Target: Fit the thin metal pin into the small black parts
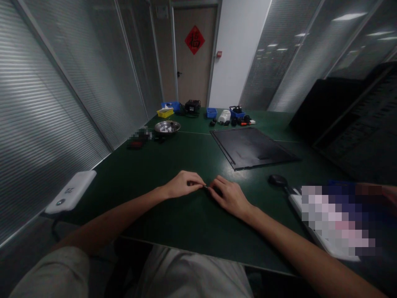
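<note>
Over the green table [186, 225], my left hand [182, 184] pinches a small, thin, light-coloured piece [205, 187] between thumb and fingers. My right hand [228, 194] meets it from the other side, its fingers curled and closed on the opposite end. The piece is too small for me to tell its kind. Both hands are close together near the tabletop, and most of the piece is hidden by the fingertips.
A flat black panel [254, 147] lies ahead to the right. Ahead on the left stands a metal bowl [167, 128] with small pieces inside. Small bins, including a yellow bin [165, 112], line the back. A white box [72, 192] sits left; a dark round-headed object [277, 180] lies right.
</note>
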{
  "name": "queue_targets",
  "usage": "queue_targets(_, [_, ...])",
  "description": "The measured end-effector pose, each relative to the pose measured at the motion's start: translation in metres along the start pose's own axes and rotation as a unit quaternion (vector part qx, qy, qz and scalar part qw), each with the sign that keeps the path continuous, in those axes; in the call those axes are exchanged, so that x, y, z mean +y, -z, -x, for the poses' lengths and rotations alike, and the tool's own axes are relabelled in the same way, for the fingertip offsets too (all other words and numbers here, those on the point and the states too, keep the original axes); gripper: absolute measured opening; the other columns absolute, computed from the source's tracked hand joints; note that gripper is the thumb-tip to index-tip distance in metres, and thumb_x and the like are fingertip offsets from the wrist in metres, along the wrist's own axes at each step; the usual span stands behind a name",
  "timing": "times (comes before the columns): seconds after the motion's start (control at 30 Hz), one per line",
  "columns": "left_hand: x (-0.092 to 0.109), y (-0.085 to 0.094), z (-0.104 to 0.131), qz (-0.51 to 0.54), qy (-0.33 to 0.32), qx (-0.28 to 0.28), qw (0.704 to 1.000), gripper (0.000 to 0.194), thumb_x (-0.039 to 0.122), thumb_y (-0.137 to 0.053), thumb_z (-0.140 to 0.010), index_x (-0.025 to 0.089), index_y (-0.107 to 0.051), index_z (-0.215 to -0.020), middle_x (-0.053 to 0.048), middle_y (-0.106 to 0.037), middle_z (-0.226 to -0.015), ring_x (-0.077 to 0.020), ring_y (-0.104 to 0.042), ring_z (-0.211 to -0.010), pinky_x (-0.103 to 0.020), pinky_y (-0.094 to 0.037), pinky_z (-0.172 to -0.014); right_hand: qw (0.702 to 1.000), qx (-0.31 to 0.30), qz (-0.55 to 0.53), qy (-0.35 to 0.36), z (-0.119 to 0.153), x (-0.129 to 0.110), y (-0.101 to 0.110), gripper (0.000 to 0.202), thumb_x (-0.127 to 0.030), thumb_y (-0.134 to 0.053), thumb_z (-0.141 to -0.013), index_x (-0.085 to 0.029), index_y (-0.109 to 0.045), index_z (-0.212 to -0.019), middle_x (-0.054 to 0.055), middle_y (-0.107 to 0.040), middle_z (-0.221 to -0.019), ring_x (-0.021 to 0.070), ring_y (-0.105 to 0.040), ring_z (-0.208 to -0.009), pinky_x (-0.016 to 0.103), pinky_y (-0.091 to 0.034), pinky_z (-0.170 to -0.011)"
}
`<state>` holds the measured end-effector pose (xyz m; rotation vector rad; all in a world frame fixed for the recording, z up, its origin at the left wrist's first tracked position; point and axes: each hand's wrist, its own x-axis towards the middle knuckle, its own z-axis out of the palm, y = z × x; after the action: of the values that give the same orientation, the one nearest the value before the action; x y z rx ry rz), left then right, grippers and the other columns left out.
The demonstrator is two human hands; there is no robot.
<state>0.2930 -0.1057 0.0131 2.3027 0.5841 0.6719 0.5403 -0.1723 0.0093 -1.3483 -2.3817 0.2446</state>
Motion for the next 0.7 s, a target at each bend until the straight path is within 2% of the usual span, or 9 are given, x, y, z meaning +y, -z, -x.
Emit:
queue_targets(0.17, [0.002, -0.001, -0.002, 0.003, 0.029, 0.016, 0.999, 0.023, 0.029, -0.062, -0.101, 0.018, -0.08, -0.11, -0.008, -0.073, -0.109, -0.0168, -0.066, -0.09, -0.026, -0.05, -0.077, 1.0, -0.002, -0.014, -0.008, 0.0, 0.001, 0.002, 0.02, -0.035, -0.048, -0.107, -0.023, -0.064, -0.105, 0.003, -0.063, -0.102, 0.0153, -0.062, -0.078, 0.028, -0.042, -0.066])
queue_targets(0.3, [-0.006, -0.003, -0.002, -0.025, 0.05, 0.057, 0.997, 0.023, 0.03, -0.062, -0.101, 0.017, -0.079, -0.11, -0.007, -0.072, -0.106, -0.0154, -0.063, -0.083, -0.026, -0.049, -0.072, 1.0, 0.003, -0.024, -0.016, 0.0, 0.0, 0.004, 0.02, -0.035, -0.049, -0.107, -0.023, -0.064, -0.104, 0.003, -0.062, -0.102, 0.0145, -0.061, -0.076, 0.027, -0.041, -0.066])
queue_targets(0.37, [-0.012, -0.003, -0.003, -0.063, 0.04, 0.065, 0.995, 0.024, 0.03, -0.06, -0.102, 0.018, -0.078, -0.113, -0.007, -0.071, -0.109, -0.0167, -0.064, -0.088, -0.028, -0.05, -0.078, 0.999, 0.004, -0.026, -0.019, 0.0, 0.0, 0.004, 0.02, -0.036, -0.049, -0.107, -0.023, -0.064, -0.103, 0.003, -0.063, -0.102, 0.0142, -0.06, -0.074, 0.027, -0.041, -0.065])
queue_targets(0.5, [-0.019, -0.002, -0.003, -0.14, -0.005, 0.021, 0.99, 0.024, 0.027, -0.059, -0.102, 0.022, -0.077, -0.117, -0.007, -0.069, -0.113, -0.021, -0.063, -0.106, -0.033, -0.05, -0.093, 0.999, 0.006, -0.031, -0.021, 0.0, 0.0, 0.003, 0.021, -0.036, -0.049, -0.107, -0.023, -0.064, -0.102, 0.003, -0.063, -0.101, 0.0142, -0.06, -0.073, 0.027, -0.041, -0.066])
queue_targets(0.7, [-0.008, 0.004, 0.0, -0.109, -0.003, 0.022, 0.994, 0.028, 0.021, -0.054, -0.103, 0.021, -0.073, -0.123, -0.008, -0.068, -0.117, -0.0208, -0.062, -0.111, -0.034, -0.049, -0.099, 0.998, 0.017, -0.053, -0.012, 0.0, 0.002, 0.002, 0.022, -0.037, -0.049, -0.107, -0.022, -0.064, -0.1, 0.003, -0.063, -0.098, 0.0147, -0.06, -0.074, 0.028, -0.042, -0.067])
